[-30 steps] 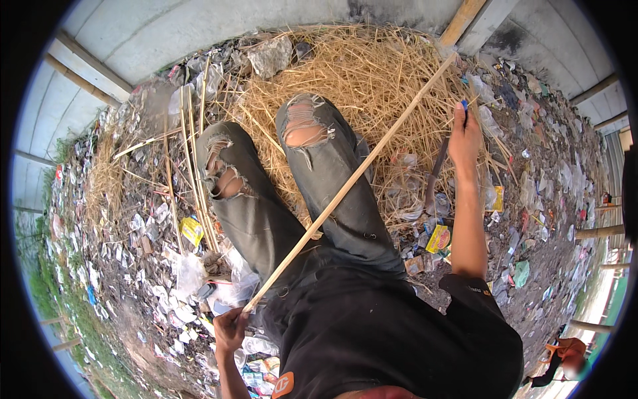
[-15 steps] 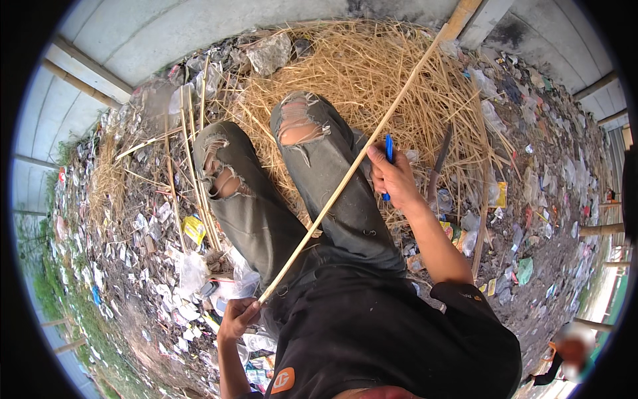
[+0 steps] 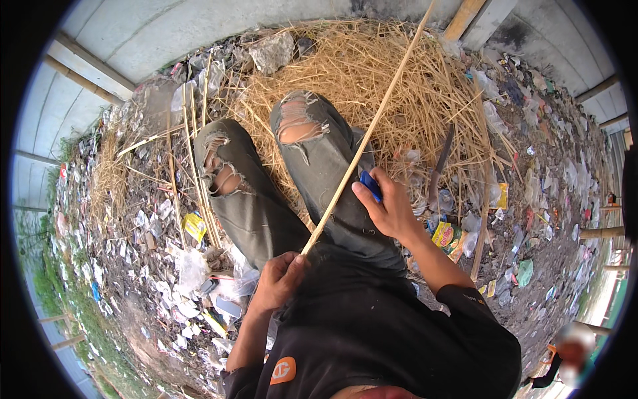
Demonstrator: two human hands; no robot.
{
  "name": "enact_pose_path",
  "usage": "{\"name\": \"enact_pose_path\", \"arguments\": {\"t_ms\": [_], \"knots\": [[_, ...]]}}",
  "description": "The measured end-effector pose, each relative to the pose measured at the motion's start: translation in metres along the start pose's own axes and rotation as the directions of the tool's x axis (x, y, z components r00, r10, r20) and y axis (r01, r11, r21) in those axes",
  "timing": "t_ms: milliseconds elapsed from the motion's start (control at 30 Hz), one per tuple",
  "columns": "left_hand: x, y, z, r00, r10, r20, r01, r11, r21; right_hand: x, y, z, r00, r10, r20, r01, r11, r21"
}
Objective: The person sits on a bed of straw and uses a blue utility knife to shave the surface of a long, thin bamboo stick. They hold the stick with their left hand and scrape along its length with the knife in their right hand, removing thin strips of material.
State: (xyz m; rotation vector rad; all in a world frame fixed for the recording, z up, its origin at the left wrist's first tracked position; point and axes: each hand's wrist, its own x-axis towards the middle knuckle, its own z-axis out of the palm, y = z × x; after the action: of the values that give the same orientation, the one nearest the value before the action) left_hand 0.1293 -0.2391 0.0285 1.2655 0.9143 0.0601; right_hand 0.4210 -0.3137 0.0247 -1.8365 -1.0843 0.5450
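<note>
Pale stick (image 3: 373,125) slants over the right thigh (image 3: 318,174) and the straw (image 3: 339,70). The left hand (image 3: 280,282) pinches its near end; the right hand (image 3: 393,211) grips a blue tool (image 3: 371,187) just beside it. A knife (image 3: 444,158) lies by the straw's right edge.

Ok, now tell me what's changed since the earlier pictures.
The right hand came inward and down with the blue object, close beside the pale strip. The left hand moved up and rightward, carrying the strip's near end. Neither visibly let go. The straw pile and dark blade look unmoved.
</note>
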Motion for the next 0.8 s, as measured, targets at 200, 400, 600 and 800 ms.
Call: {"name": "enact_pose_path", "arguments": {"t_ms": [200, 400, 600, 800], "knots": [[0.045, 0.028, 0.022, 0.998, 0.063, 0.001, -0.063, 0.998, 0.019, -0.025, 0.004, 0.003, 0.984, -0.058, 0.169, 0.084, 0.985, -0.149], [0.057, 0.041, 0.030, 0.979, 0.191, -0.073, -0.169, 0.956, 0.239, -0.022, 0.004, 0.011, 0.965, -0.096, 0.244, 0.173, 0.932, -0.320], [0.031, 0.050, 0.017, 0.970, 0.189, -0.155, -0.114, 0.910, 0.398, -0.023, 0.000, 0.024, 0.951, -0.088, 0.296, 0.209, 0.890, -0.405], [-0.001, 0.033, -0.003, 0.972, 0.169, -0.161, -0.090, 0.909, 0.406, -0.027, 0.007, 0.035, 0.956, -0.180, 0.233, 0.268, 0.860, -0.435]]}}
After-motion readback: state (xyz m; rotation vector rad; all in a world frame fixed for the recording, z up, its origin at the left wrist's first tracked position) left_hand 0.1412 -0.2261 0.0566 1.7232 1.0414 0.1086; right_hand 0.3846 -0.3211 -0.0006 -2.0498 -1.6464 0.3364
